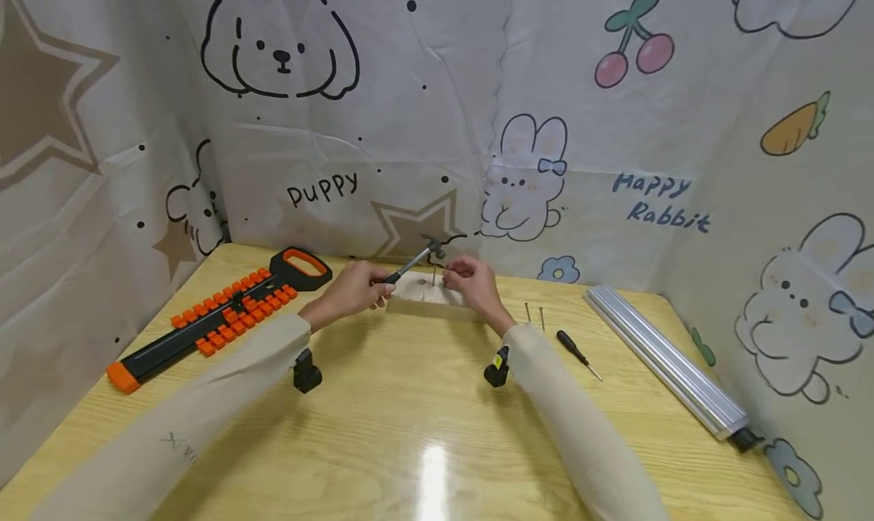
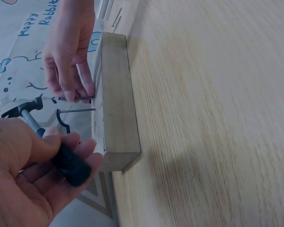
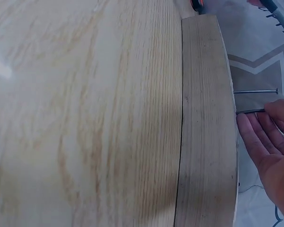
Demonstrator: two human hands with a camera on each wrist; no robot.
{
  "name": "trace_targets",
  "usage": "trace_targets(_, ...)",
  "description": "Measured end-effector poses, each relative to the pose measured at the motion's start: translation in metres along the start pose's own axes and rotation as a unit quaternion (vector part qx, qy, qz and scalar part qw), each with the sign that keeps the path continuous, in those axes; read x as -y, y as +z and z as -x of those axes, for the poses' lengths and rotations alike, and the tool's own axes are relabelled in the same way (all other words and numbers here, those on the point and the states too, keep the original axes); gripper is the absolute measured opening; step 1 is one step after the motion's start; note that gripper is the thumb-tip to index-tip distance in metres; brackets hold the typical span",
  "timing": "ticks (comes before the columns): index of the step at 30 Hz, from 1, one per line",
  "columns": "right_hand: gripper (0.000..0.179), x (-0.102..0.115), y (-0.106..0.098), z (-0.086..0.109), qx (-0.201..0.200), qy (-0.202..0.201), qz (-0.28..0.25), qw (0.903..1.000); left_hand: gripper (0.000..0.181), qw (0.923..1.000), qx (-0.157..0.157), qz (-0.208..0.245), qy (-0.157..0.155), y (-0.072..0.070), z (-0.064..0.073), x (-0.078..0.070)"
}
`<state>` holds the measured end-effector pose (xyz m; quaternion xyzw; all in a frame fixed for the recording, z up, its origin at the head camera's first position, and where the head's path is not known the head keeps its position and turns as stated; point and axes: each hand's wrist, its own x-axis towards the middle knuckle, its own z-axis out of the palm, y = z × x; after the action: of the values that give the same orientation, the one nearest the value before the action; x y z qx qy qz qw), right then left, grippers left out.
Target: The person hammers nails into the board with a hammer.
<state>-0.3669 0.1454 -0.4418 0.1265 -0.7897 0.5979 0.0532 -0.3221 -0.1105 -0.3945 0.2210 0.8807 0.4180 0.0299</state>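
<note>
A pale wooden block (image 1: 426, 309) lies near the back of the table. One nail (image 3: 255, 91) stands upright from its top face. My left hand (image 1: 355, 287) grips a small claw hammer (image 1: 413, 262) by its dark handle, left of the block, with the metal head raised above the block's far side. At the block's top face my right hand (image 1: 476, 284) pinches a second nail (image 3: 250, 111) between thumb and fingers, close beside the standing one. This nail's lower end meets the wood; how deep it sits, I cannot tell.
Two loose nails (image 1: 542, 318) and a black screwdriver (image 1: 576, 350) lie right of the block. Farther right is a long silver metal profile (image 1: 669, 358). On the left rests a black bar with an orange-trimmed handle and orange pieces (image 1: 225, 309). Printed cloth (image 1: 423, 127) hangs behind.
</note>
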Motion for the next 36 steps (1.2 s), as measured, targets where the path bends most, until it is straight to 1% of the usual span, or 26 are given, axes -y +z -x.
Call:
trace_targets(3,0.015,-0.002,-0.001,-0.002,-0.009,-0.023,-0.007,0.9997,0.018,1.0,0.0,0.005,0.005,-0.002,-0.005,-0.001)
trace_targets(7,0.01,-0.006,0.0,-0.004,-0.012,-0.046,-0.02,0.9987,0.021,0.9999,0.002,0.013,-0.004,-0.005,-0.007,-0.003)
trace_targets(9,0.008,-0.008,0.001,-0.004,-0.016,-0.05,-0.02,0.9985,0.023,0.9999,0.0,0.011,-0.002,-0.006,-0.007,-0.004)
trace_targets(12,0.009,-0.009,0.004,-0.004,-0.023,-0.043,-0.006,0.9988,0.022,1.0,-0.005,0.0,0.006,-0.008,-0.009,-0.007)
trace_targets(14,0.012,-0.01,0.004,-0.005,-0.025,-0.035,0.003,0.9991,0.021,0.9998,-0.015,-0.003,0.013,-0.01,-0.012,-0.009)
trace_targets(17,0.016,-0.012,0.005,-0.005,-0.025,-0.031,0.015,0.9991,0.021,0.9982,-0.049,-0.016,0.029,-0.012,-0.018,-0.014)
trace_targets(19,0.017,-0.013,0.004,-0.004,-0.028,-0.033,0.023,0.9988,0.02,0.9955,-0.072,-0.045,0.044,-0.012,-0.022,-0.018)
trace_targets(20,0.017,-0.014,0.003,-0.003,-0.03,-0.033,0.027,0.9986,0.02,0.9937,-0.075,-0.068,0.049,-0.011,-0.023,-0.019)
trace_targets(21,0.016,-0.014,0.003,-0.002,-0.031,-0.034,0.033,0.9984,0.019,0.9916,-0.07,-0.095,0.052,-0.01,-0.024,-0.02)
trace_targets(22,0.016,-0.015,0.002,-0.001,-0.034,-0.035,0.035,0.9982,0.018,0.9892,-0.058,-0.124,0.054,-0.008,-0.024,-0.02)
trace_targets(24,0.014,-0.018,0.0,0.002,-0.041,-0.034,0.045,0.9976,0.016,0.9833,-0.024,-0.173,0.053,-0.004,-0.024,-0.018)
trace_targets(26,0.014,-0.02,-0.001,0.004,-0.047,-0.037,0.051,0.9969,0.016,0.9787,0.006,-0.199,0.052,0.002,-0.023,-0.016)
trace_targets(27,0.013,-0.021,-0.001,0.005,-0.049,-0.039,0.054,0.9965,0.017,0.9777,0.012,-0.204,0.049,0.004,-0.022,-0.015)
trace_targets(28,0.014,-0.022,-0.001,0.005,-0.05,-0.04,0.053,0.9965,0.017,0.9779,0.012,-0.203,0.049,0.006,-0.021,-0.014)
trace_targets(30,0.014,-0.024,-0.001,0.006,-0.052,-0.044,0.051,0.9964,0.017,0.9811,-0.006,-0.185,0.056,0.008,-0.02,-0.013)
trace_targets(33,0.015,-0.024,-0.001,0.006,-0.046,-0.045,0.041,0.9971,0.02,0.9873,-0.055,-0.134,0.065,0.005,-0.019,-0.017)
trace_targets(35,0.014,-0.023,0.0,0.006,-0.042,-0.046,0.038,0.9973,0.023,0.9879,-0.086,-0.104,0.077,0.002,-0.02,-0.019)
trace_targets(36,0.014,-0.023,0.0,0.006,-0.04,-0.045,0.038,0.9975,0.023,0.9879,-0.092,-0.098,0.077,0.0,-0.021,-0.021)
